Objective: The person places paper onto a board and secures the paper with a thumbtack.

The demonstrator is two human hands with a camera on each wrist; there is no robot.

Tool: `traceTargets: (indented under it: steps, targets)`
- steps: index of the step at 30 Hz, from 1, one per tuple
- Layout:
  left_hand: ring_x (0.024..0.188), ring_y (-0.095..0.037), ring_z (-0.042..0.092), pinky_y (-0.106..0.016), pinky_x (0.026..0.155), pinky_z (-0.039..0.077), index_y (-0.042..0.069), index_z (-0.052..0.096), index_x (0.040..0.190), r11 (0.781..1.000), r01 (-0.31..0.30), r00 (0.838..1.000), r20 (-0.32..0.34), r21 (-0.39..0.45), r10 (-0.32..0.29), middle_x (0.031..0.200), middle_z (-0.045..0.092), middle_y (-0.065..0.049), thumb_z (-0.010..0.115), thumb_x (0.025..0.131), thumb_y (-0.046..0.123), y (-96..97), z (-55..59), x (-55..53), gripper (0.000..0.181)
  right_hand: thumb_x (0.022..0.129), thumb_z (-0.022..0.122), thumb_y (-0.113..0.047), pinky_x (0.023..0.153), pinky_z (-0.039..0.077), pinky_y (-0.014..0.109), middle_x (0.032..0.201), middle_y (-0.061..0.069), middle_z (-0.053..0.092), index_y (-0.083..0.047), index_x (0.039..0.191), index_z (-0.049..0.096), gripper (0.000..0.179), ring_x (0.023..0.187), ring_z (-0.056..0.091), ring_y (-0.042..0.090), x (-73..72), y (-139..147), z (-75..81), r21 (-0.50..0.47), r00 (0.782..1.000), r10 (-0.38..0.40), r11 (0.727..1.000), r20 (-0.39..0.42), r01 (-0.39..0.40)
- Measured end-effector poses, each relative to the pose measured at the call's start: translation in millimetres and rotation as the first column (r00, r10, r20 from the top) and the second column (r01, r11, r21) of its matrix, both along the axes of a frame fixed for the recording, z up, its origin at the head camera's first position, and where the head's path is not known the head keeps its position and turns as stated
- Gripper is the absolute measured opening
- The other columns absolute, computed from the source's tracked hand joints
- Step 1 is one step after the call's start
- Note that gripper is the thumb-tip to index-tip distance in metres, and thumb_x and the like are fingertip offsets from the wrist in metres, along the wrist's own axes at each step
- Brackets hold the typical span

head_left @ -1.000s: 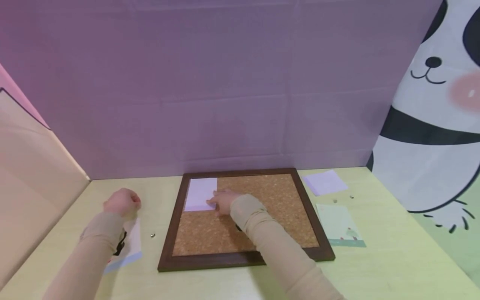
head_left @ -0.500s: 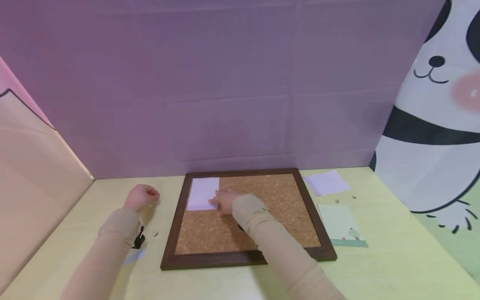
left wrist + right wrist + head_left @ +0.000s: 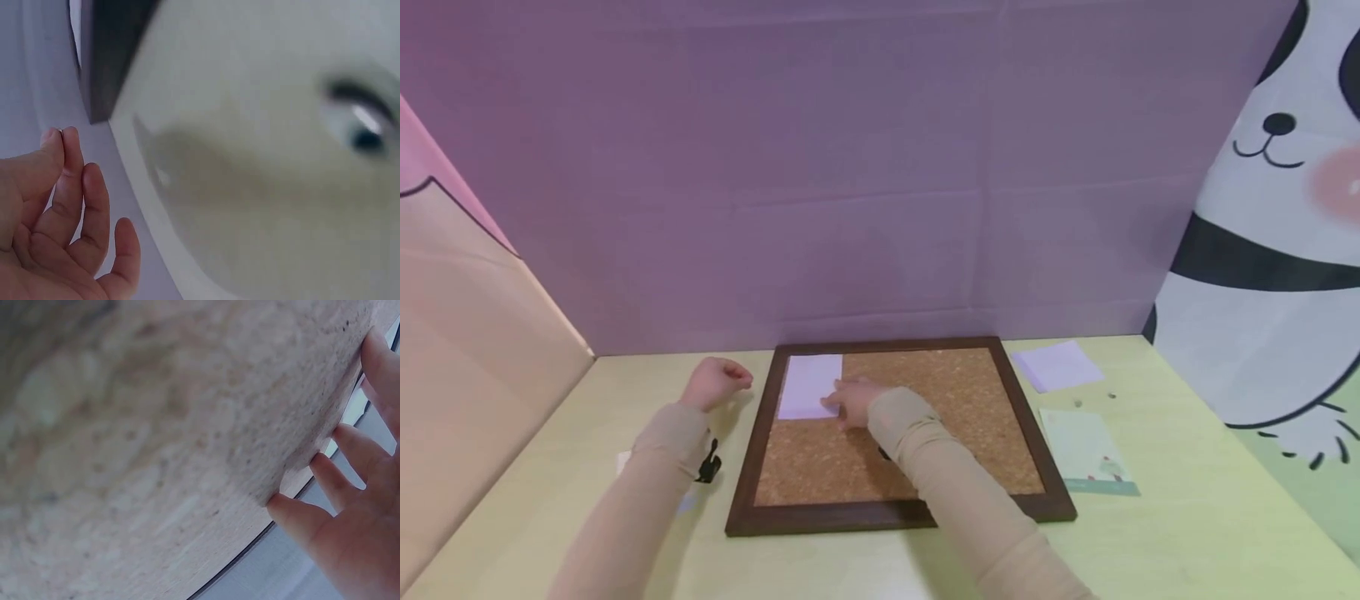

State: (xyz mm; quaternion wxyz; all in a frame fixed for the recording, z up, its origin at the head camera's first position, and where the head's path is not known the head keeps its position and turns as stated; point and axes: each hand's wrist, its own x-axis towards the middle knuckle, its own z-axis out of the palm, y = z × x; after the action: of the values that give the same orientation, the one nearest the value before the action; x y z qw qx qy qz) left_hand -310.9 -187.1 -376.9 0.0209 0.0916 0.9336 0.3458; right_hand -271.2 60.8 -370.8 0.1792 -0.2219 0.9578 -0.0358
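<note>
A cork board (image 3: pixel 820 462) in a dark wooden frame lies on the table, with a pale lilac sheet of paper (image 3: pixel 805 387) at its upper left corner. My right hand (image 3: pixel 856 403) rests on the board, fingertips on the sheet's right edge. In the right wrist view its fingers (image 3: pixel 353 450) are spread and touch the cork surface. Left of the frame, my left hand (image 3: pixel 715 383) is raised above the table. Its thumb and index finger pinch a tiny thumbtack (image 3: pixel 60 130), of which only a glint shows; the other fingers are loosely bent.
Right of the board lie a second lilac sheet (image 3: pixel 1060 367) and a pale green note sheet (image 3: pixel 1082 446) with a printed tree. Two small metal tacks, one of them a tack (image 3: pixel 1112 396), lie near them. A blue-edged sheet (image 3: pixel 686 500) is mostly hidden under the left forearm.
My left hand has moved right and slightly away from me, towards the board's left edge, and its forearm now covers a tack on the table. The right hand keeps its place on the sheet.
</note>
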Motion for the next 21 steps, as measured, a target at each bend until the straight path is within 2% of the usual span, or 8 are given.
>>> traceTargets:
  steps: [5, 10, 15, 18, 20, 21]
  targets:
    - [0.085, -0.029, 0.060, -0.034, 0.070, 0.048, -0.008, 0.068, 0.092, 1.000, 0.014, 1.000, -0.003, -0.003, -0.014, 0.091, 0.068, -0.020, 0.062, 0.087, 0.008, 18.3, 3.6, -4.8, 0.017, 0.092, 0.062, -0.026, 0.118, 0.018, 0.033, 0.156, 0.003, 0.025, -0.025, 0.142, 0.044, 0.054, 0.144, 0.022, 0.025, 3.7, -1, 5.0, -0.005, 1.000, -0.012, 1.000, 0.024, 0.012]
    - [0.090, -0.032, 0.061, -0.038, 0.075, 0.050, -0.008, 0.068, 0.095, 0.998, 0.034, 0.999, 0.003, 0.044, -0.034, 0.098, 0.067, -0.023, 0.062, 0.088, 0.008, 33.9, 6.4, -7.7, 0.019, 0.092, 0.060, -0.026, 0.118, 0.017, 0.033, 0.157, 0.002, 0.023, -0.026, 0.143, 0.041, 0.054, 0.145, 0.020, 0.024, 4.6, -1, 7.1, 0.008, 0.999, -0.025, 1.000, 0.038, 0.025]
    - [0.095, -0.036, 0.061, -0.042, 0.082, 0.050, -0.013, 0.065, 0.098, 0.993, 0.016, 1.000, 0.015, 0.116, -0.018, 0.103, 0.065, -0.027, 0.062, 0.087, 0.005, 40.0, 7.1, -10.3, 0.022, 0.093, 0.060, -0.026, 0.119, 0.016, 0.033, 0.156, 0.002, 0.024, -0.025, 0.143, 0.042, 0.054, 0.144, 0.020, 0.024, 3.7, -1, 5.1, 0.023, 1.000, -0.017, 1.000, 0.025, 0.016]
    - [0.097, -0.038, 0.060, -0.044, 0.085, 0.049, -0.013, 0.065, 0.099, 0.992, 0.000, 1.000, 0.031, 0.129, -0.004, 0.105, 0.064, -0.028, 0.062, 0.087, 0.006, 40.8, 8.4, -12.8, 0.023, 0.092, 0.060, -0.026, 0.119, 0.016, 0.033, 0.156, 0.004, 0.026, -0.024, 0.143, 0.043, 0.054, 0.144, 0.021, 0.023, 2.2, -1, 2.8, 0.033, 1.000, 0.000, 0.999, 0.006, 0.000]
    - [0.097, -0.036, 0.060, -0.043, 0.085, 0.049, -0.012, 0.065, 0.099, 0.994, -0.003, 1.000, 0.031, 0.112, -0.001, 0.105, 0.065, -0.026, 0.062, 0.087, 0.008, 42.0, 8.5, -16.6, 0.024, 0.092, 0.060, -0.026, 0.119, 0.016, 0.033, 0.155, 0.005, 0.027, -0.023, 0.142, 0.043, 0.053, 0.144, 0.021, 0.023, 0.8, -1, 1.4, 0.039, 1.000, 0.013, 0.999, -0.005, -0.013]
    - [0.091, -0.032, 0.062, -0.039, 0.083, 0.050, -0.012, 0.065, 0.099, 0.992, -0.003, 0.999, 0.039, 0.123, -0.002, 0.102, 0.066, -0.025, 0.063, 0.087, 0.008, 43.3, 7.4, -19.7, 0.024, 0.092, 0.061, -0.026, 0.119, 0.016, 0.033, 0.155, 0.005, 0.027, -0.023, 0.142, 0.044, 0.053, 0.144, 0.021, 0.023, 0.1, -1, 0.7, 0.040, 1.000, 0.012, 0.999, -0.007, -0.012]
